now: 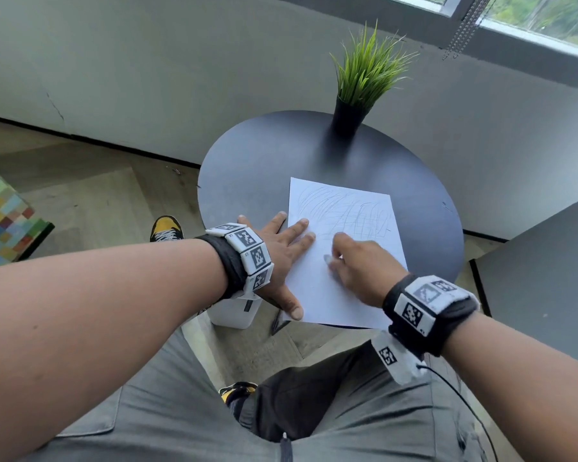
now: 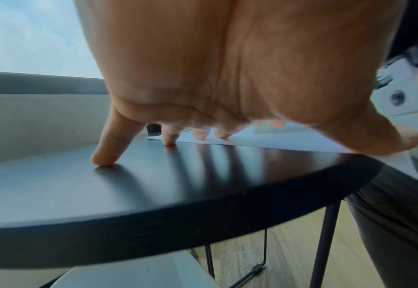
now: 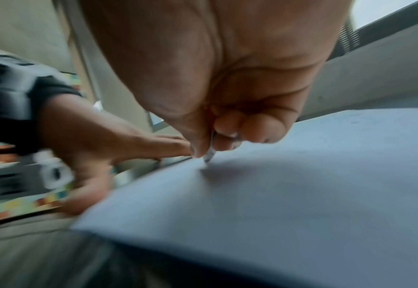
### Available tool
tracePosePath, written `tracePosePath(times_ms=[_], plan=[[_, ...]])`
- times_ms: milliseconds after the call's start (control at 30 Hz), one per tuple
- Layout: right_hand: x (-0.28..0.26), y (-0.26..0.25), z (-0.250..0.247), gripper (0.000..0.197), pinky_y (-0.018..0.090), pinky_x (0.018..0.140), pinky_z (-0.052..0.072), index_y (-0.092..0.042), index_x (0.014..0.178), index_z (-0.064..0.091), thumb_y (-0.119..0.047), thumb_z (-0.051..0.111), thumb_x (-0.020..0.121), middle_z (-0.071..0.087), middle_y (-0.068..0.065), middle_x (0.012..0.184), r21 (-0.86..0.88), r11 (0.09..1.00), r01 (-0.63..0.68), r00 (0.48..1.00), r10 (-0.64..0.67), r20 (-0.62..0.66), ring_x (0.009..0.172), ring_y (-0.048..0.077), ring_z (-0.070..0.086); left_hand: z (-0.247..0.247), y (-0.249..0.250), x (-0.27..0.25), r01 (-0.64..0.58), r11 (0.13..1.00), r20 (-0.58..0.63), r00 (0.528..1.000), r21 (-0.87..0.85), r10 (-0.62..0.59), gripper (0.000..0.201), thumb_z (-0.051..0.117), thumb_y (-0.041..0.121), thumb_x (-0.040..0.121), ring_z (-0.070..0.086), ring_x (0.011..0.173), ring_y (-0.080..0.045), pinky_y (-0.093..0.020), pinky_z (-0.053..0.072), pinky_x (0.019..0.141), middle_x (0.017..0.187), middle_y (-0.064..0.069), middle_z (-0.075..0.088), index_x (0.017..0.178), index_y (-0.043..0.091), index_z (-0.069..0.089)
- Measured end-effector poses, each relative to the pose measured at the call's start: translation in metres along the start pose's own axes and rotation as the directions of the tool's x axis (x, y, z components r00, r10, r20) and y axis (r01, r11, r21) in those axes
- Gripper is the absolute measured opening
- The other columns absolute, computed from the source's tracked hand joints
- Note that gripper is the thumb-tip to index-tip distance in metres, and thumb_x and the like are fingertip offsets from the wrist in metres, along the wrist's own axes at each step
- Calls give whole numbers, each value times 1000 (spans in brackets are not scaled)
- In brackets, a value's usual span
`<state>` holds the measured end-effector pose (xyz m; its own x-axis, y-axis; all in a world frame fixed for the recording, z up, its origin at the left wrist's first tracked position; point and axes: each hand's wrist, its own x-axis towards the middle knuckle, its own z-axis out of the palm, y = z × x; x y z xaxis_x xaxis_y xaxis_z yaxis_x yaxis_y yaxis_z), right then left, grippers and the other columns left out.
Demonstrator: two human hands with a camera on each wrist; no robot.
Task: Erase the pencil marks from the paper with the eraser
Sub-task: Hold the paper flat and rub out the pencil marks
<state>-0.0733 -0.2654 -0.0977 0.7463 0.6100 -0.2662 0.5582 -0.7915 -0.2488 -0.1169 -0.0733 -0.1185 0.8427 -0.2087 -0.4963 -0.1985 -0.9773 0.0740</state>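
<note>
A white sheet of paper [image 1: 339,228] with grey pencil scribbles across its far half lies on the round dark table [image 1: 264,161]; its near corner hangs over the table's edge. My left hand [image 1: 281,251] lies flat with spread fingers, two fingertips and the thumb pressing the paper's left side, the other fingers on the table [image 2: 153,185]. My right hand [image 1: 357,265] pinches a small pale eraser [image 1: 327,259] between thumb and fingers and presses its tip [image 3: 209,155] onto the paper [image 3: 301,185] near the sheet's middle. The right wrist view is blurred.
A black pot with green grass-like plant [image 1: 357,91] stands at the table's far edge. A white bin [image 1: 234,311] sits on the floor below the left wrist. A grey surface [image 1: 548,278] lies to the right, a checkered seat [image 1: 4,215] to the left.
</note>
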Motion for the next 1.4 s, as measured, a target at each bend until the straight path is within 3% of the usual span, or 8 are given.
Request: tracePosePath(times_ms=[133, 267, 433, 600, 733, 900, 1067, 1400], plan=[[-26, -28, 14, 20, 41, 69, 43, -15, 95, 42, -35, 47, 98, 59, 7, 89, -36, 966, 257, 953, -247, 176, 79, 31, 50, 0, 1, 1, 4, 1000, 10, 1000, 14, -4, 142, 51, 98, 48, -23, 148, -27, -83, 12, 99, 159, 10, -30, 152, 33, -21], [-2, 2, -2, 23, 39, 70, 44, -15, 97, 37, -37, 40, 101, 62, 13, 97, -23, 1000, -20, 999, 21, 25, 81, 33, 52, -2, 1, 1, 6, 1000, 10, 1000, 15, -7, 142, 52, 98, 47, -21, 148, -28, -83, 13, 99, 159, 10, -28, 152, 34, -20], [-32, -31, 18, 20, 41, 69, 43, -19, 92, 32, -33, 44, 99, 57, 6, 89, -46, 974, 223, 957, -210, 199, 76, 28, 47, -1, 1, 2, 8, 1000, 15, 1000, 9, -9, 142, 53, 97, 48, -23, 148, -28, -84, 12, 98, 159, 10, -30, 152, 34, -21], [-3, 9, -6, 21, 38, 68, 40, -18, 93, 29, -35, 37, 102, 56, 13, 91, -34, 992, -122, 991, 124, 46, 77, 31, 48, -2, 1, 1, 11, 1000, 17, 1000, 13, -12, 142, 52, 98, 47, -21, 148, -28, -84, 14, 98, 159, 10, -29, 152, 34, -20], [-29, -33, 19, 20, 40, 68, 42, -19, 93, 27, -28, 44, 100, 57, 8, 91, -57, 983, 175, 962, -158, 222, 81, 33, 53, -1, 1, 3, 13, 1000, 20, 1000, 21, -13, 142, 53, 97, 48, -23, 148, -28, -84, 12, 99, 158, 10, -31, 151, 35, -23], [-2, 17, -12, 21, 39, 72, 43, -17, 93, 28, -34, 36, 101, 60, 15, 99, -52, 981, -185, 980, 188, 60, 84, 36, 54, -2, 2, 2, 15, 1000, 13, 1000, 22, -15, 141, 50, 99, 47, -20, 148, -28, -83, 15, 97, 159, 11, -29, 150, 36, -22], [-27, -29, 15, 18, 43, 74, 46, -17, 101, 33, -33, 38, 102, 61, 14, 101, -68, 991, 115, 973, -99, 210, 91, 36, 58, -1, 2, 4, 12, 999, 13, 1000, 37, -13, 140, 53, 97, 48, -21, 148, -29, -83, 14, 97, 158, 10, -30, 149, 40, -23], [-9, 53, -12, 24, 41, 71, 50, -21, 91, 38, -44, 39, 98, 59, 8, 83, 26, 953, -301, 953, 300, 40, 76, 32, 57, -1, -11, 5, 21, 999, -100, 995, -50, -26, 124, 38, 101, 54, -5, 151, -18, -73, 17, 105, 164, 11, -11, 154, 37, 0]])
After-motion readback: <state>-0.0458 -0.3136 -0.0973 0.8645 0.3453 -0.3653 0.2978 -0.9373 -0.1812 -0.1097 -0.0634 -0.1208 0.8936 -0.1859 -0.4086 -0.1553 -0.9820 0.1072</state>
